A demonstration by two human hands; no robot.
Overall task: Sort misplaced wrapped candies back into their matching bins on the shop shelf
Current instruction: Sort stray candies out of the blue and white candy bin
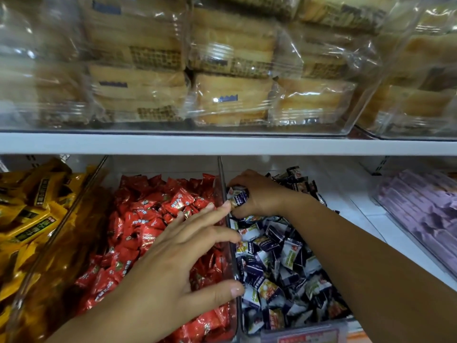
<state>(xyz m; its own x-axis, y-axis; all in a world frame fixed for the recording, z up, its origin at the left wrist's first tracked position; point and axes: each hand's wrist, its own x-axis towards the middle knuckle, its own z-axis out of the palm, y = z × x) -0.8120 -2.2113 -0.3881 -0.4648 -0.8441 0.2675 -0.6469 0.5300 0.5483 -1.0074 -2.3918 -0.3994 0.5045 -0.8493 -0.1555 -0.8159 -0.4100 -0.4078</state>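
Observation:
Two clear bins stand side by side on the lower shelf, split by a clear wall [223,184]. The left bin holds red wrapped candies [138,219]; the right bin holds dark blue and white wrapped candies [274,258]. My left hand [170,263] lies flat over the red candies, fingers straight and spread, fingertips reaching the wall. My right hand [257,194] is over the back of the right bin, fingers curled round a few dark blue candies [238,196].
A clear bin of yellow packets [29,214] stands at the left. Purple packs [420,209] lie at the right on the white shelf. Above, a white shelf board [222,144] carries clear boxes of wrapped cakes [222,70]. A price label [306,335] fronts the right bin.

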